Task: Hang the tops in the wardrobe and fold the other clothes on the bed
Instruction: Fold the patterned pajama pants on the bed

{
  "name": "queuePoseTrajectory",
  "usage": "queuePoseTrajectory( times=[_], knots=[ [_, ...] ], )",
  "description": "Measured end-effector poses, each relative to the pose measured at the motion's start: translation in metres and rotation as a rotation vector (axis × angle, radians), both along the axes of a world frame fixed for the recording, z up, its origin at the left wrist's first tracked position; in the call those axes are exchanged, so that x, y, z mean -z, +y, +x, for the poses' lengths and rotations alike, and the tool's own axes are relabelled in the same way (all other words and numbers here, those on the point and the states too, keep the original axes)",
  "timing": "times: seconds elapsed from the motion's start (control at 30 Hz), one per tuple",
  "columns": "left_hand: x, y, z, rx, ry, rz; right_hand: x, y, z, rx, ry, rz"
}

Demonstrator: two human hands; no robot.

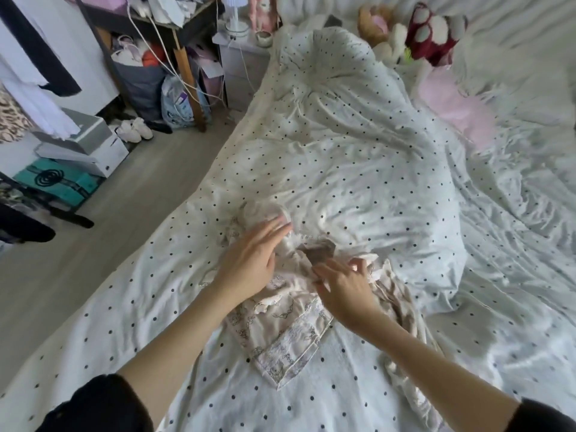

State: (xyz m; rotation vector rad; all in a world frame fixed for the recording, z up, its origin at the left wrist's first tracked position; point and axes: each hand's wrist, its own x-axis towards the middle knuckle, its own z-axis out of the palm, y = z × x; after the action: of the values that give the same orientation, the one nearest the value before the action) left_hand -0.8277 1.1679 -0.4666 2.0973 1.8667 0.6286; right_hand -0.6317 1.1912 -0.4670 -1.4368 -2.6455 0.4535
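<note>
The left hand (pixel 252 260) lies flat with straight fingers on the pale printed garment (pixel 280 325), which sits crumpled on the dotted duvet (pixel 343 157). The right hand (pixel 343 283) pinches the garment's edge between curled fingers.

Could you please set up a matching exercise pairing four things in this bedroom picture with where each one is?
Things:
1. patterned garment
2. lamp
3. pale shoes
4. soft toys

Places:
A. on the floor beside the desk
B. on the bedside cabinet
C. at the head of the bed
D. on the spotted duvet under both hands

Pairs: 1-D, 2-B, 3-A, 4-C
</note>
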Motion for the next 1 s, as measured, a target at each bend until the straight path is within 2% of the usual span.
queuePoseTrajectory(
  times=[0.07, 0.13, 0.23, 0.3, 0.5, 0.57, 0.67, 0.8, 1.0],
  knots=[
    [-0.013, -0.002, 0.020, 0.176, 0.117, -0.084, -0.016, -0.026, 0.016, -0.103, 0.042, 0.098],
    [-0.016, -0.013, 0.041, 0.281, 0.203, -0.308, -0.028, -0.047, 0.032, -0.160, 0.063, 0.205],
    [-0.019, -0.043, 0.069, 0.332, 0.341, -0.541, -0.042, -0.067, 0.065, -0.240, -0.020, 0.237],
    [-0.026, -0.066, 0.083, 0.346, 0.308, -0.609, -0.053, -0.077, 0.089, -0.260, -0.107, 0.239],
    [-0.051, -0.105, 0.125, 0.415, 0.192, -0.562, -0.090, -0.095, 0.130, -0.302, -0.072, 0.237],
    [-0.061, -0.120, 0.144, 0.340, 0.083, -0.558, -0.105, -0.104, 0.146, -0.334, -0.085, 0.267],
    [-0.085, -0.138, 0.157, 0.217, 0.024, -0.502, -0.124, -0.113, 0.180, -0.343, -0.204, 0.256],
    [-0.139, -0.145, 0.168, 0.205, 0.008, -0.435, -0.142, -0.112, 0.218, -0.378, -0.348, 0.106],
    [-0.221, -0.149, 0.188, 0.127, 0.098, -0.282, -0.187, -0.096, 0.234, -0.378, -0.384, 0.183]
  ],
)
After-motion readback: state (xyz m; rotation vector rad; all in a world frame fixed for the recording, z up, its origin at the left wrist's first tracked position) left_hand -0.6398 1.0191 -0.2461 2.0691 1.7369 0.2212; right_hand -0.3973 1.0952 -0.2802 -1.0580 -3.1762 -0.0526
